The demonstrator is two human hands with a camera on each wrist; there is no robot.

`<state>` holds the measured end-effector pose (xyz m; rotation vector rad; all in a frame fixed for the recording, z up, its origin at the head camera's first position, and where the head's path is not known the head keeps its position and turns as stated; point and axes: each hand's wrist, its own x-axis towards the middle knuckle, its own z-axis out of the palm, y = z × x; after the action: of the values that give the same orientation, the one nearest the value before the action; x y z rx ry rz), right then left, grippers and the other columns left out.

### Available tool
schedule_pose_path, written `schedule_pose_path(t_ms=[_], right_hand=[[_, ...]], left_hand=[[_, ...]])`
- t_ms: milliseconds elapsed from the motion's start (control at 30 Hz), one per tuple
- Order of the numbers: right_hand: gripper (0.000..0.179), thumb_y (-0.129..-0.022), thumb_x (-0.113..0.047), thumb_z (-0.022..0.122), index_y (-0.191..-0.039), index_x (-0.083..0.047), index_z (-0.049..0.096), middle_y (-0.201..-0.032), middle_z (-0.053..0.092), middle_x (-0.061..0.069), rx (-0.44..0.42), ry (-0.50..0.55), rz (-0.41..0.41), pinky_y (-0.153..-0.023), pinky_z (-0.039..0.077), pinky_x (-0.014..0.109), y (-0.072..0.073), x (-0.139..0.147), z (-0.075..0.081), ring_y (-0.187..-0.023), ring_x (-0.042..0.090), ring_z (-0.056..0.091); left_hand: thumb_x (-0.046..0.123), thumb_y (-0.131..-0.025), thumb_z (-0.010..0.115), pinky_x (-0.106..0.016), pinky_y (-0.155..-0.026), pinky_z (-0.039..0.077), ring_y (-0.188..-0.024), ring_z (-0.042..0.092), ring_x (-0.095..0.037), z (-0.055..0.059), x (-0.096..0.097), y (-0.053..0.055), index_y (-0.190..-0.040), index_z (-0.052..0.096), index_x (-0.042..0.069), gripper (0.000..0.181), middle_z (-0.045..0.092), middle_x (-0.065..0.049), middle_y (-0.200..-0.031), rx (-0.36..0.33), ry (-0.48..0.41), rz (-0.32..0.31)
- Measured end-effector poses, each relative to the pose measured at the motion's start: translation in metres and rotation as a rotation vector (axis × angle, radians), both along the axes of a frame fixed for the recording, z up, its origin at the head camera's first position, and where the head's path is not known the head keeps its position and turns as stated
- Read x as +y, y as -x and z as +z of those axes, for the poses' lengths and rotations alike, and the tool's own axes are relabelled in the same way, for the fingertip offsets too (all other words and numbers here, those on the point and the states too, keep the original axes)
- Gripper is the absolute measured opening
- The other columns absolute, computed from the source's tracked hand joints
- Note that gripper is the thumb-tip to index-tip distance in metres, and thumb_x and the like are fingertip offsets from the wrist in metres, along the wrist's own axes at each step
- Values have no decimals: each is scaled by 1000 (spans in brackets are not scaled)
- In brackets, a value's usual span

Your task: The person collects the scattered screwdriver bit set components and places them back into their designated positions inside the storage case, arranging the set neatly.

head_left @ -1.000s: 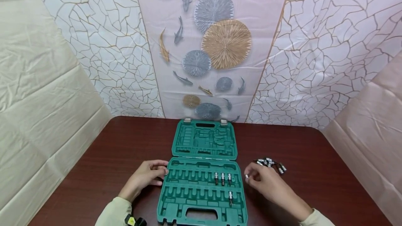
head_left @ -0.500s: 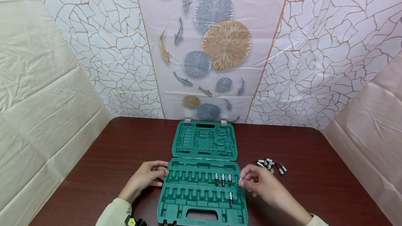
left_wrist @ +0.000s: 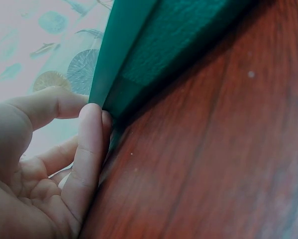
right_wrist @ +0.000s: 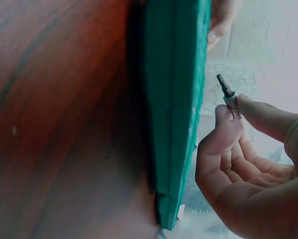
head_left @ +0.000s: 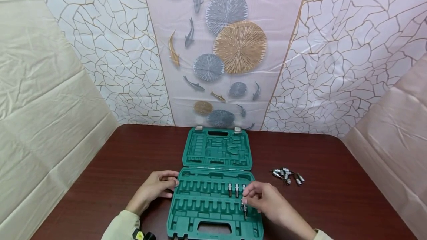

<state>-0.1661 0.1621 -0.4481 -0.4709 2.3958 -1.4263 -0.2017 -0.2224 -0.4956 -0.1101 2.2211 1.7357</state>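
An open green socket-set case point(head_left: 217, 215) lies on the table. Three chrome bit sockets point(head_left: 237, 190) stand in its upper row and another bit socket point(head_left: 245, 214) is in the lower row at right. My right hand point(head_left: 267, 201) is over the case's right side, pinching a small bit socket point(right_wrist: 229, 95) between thumb and fingertips. Its dark bit points away from the palm in the right wrist view. My left hand point(head_left: 155, 190) rests its fingertips at the case's left edge, with thumb and index finger touching the rim in the left wrist view.
A loose pile of several bit sockets point(head_left: 287, 175) lies on the brown table point(head_left: 320, 173) right of the case. The raised lid point(head_left: 217, 149) with empty moulded recesses is at the back. A black and yellow object point(head_left: 141, 235) is by the left sleeve. Patterned cloth point(head_left: 240, 47) stands behind.
My right hand has moved left, from beside the case to over its lower row at right, carrying the bit socket. The left hand has stayed in place.
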Motion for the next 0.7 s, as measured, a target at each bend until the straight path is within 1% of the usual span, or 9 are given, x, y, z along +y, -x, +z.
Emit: schedule_pose_path(t_ms=[133, 233, 333, 433, 633, 700], right_hand=[[9, -98, -12, 75, -102, -5, 72, -87, 73, -1, 36, -65, 27, -65, 52, 27, 2, -7, -4, -78, 15, 66], [5, -98, -11, 75, -99, -7, 72, -86, 74, -3, 47, -113, 44, -65, 53, 27, 2, -11, -5, -77, 14, 68], [4, -97, -10, 76, -96, -10, 72, -84, 72, -5, 51, -161, 53, -62, 53, 27, 2, -15, -5, -74, 14, 67], [6, -96, -10, 77, -93, -13, 72, -82, 71, -7, 75, -206, 56, -59, 50, 27, 1, -18, -5, -71, 12, 64], [15, -95, -9, 77, -86, -18, 71, -79, 71, -9, 181, -251, 75, -55, 47, 26, -1, -23, -6, -65, 5, 60], [16, -95, -8, 77, -86, -19, 71, -78, 70, -10, 204, -259, 79, -55, 47, 25, 0, -24, -7, -64, 2, 59]], left_hand=[[14, -100, 68, -36, -72, 63, -90, 70, -20, 0, 0, 0, -140, 63, -2, 44, 73, -10, -110, 1, 2, 3], [14, -100, 68, -35, -72, 63, -90, 70, -19, 0, 0, 0, -140, 63, -2, 44, 73, -10, -109, 5, 2, 3], [14, -100, 68, -35, -71, 63, -89, 70, -19, 0, 0, 0, -140, 63, -2, 44, 73, -10, -109, 6, -3, 3], [14, -100, 68, -34, -71, 63, -89, 70, -19, 0, 0, 0, -140, 63, -3, 44, 73, -10, -109, 5, -5, 3], [14, -100, 68, -34, -71, 63, -89, 70, -19, -1, -1, 2, -139, 63, -3, 43, 73, -10, -108, 3, -9, 1], [14, -100, 68, -34, -71, 63, -89, 70, -19, -2, -1, 2, -140, 63, -3, 43, 73, -10, -108, 5, -10, -4]])
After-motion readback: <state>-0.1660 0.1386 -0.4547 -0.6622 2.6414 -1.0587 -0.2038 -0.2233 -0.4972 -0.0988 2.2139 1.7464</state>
